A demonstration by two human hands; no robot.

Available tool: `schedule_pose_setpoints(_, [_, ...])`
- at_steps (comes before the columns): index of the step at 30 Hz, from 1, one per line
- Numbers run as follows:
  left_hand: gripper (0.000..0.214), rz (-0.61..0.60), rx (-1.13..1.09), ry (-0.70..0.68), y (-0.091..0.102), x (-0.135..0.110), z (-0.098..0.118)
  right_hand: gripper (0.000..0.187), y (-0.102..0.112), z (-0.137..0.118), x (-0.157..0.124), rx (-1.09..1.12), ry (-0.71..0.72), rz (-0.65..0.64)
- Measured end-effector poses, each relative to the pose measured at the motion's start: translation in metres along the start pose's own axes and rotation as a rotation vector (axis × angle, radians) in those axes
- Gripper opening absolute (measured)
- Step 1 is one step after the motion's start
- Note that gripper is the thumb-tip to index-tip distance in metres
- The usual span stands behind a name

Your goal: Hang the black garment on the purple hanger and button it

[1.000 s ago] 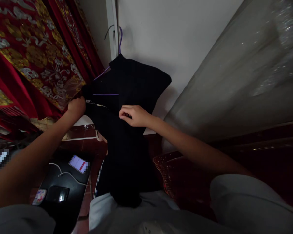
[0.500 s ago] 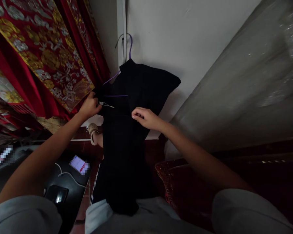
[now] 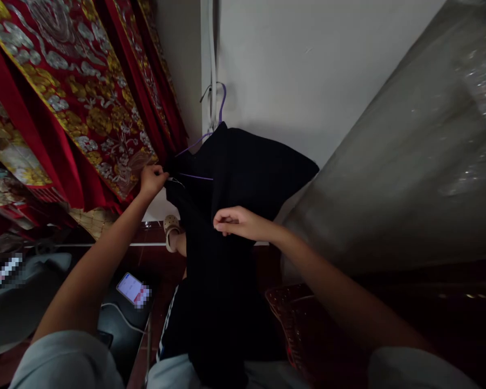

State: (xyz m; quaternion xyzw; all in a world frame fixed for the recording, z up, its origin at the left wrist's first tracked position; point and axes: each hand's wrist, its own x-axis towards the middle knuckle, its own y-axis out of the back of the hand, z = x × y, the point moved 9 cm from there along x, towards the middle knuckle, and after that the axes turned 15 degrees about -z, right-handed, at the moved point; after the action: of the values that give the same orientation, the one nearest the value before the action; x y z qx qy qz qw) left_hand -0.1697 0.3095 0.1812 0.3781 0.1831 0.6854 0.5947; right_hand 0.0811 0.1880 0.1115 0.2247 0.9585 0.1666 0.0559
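Note:
A black shirt (image 3: 263, 167) hangs on a purple hanger (image 3: 223, 98), its front parted so that the hanger's lower bar shows inside. My left hand (image 3: 152, 181) is closed, pinching the shirt's edge on the left, beside the red embroidered cloth. A thin pale string (image 3: 177, 181), perhaps of a tag, shows just right of those fingers. Thumb and fingers of my right hand (image 3: 243, 222) are pinched together on the shirt's other front edge, near its middle. Below, the black cloth drops toward my lap and blends with dark clothing.
Red cloth with gold and silver embroidery (image 3: 101, 108) hangs at left. A phone (image 3: 133, 289) with a lit screen lies on a black surface beside a white cable (image 3: 121, 312). Carved dark-red furniture (image 3: 291, 319) stands at lower right, near a grey plastic-covered panel (image 3: 389, 178). My foot wears a beige clog (image 3: 170, 232).
The shirt and hanger sit lower in the view. My left hand has drawn its edge outward and up, and the shirt's front gapes wider. My right hand keeps its pinch.

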Motion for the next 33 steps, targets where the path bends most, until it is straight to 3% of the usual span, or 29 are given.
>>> schedule_pose_setpoints(6, [0.028, 0.023, -0.072, -0.008, 0.004, -0.007, 0.006, 0.023, -0.014, -0.018, 0.002, 0.019, 0.002, -0.057])
schedule_pose_setpoints(13, [0.028, 0.04, -0.312, 0.21, 0.008, -0.023, -0.021, 0.024, 0.019, -0.003, -0.013, 0.067, -0.015, 0.105])
schedule_pose_setpoints(17, [0.024, -0.17, -0.454, 0.338, -0.016, -0.051, -0.039, 0.028, 0.025, 0.012, -0.015, 0.131, -0.036, 0.119])
schedule_pose_setpoints(20, [0.026, -0.341, -0.516, 0.353, -0.037, -0.075, -0.037, 0.028, 0.017, 0.014, -0.012, 0.217, -0.016, 0.101])
schedule_pose_setpoints(24, [0.032, -0.449, -0.585, 0.273, -0.051, -0.091, -0.005, 0.038, 0.017, -0.003, -0.004, 0.218, 0.12, 0.216])
schedule_pose_setpoints(28, [0.033, -0.563, -0.51, 0.019, -0.063, -0.094, 0.06, 0.073, 0.008, -0.013, 0.009, 0.176, 0.151, 0.22])
schedule_pose_setpoints(31, [0.029, -0.464, -0.388, -0.208, -0.063, -0.099, 0.102, 0.098, -0.002, -0.005, 0.016, 0.239, 0.069, 0.234])
schedule_pose_setpoints(33, [0.029, -0.385, -0.443, -0.217, -0.065, -0.102, 0.109, 0.106, -0.004, -0.002, 0.017, 0.274, 0.088, 0.312])
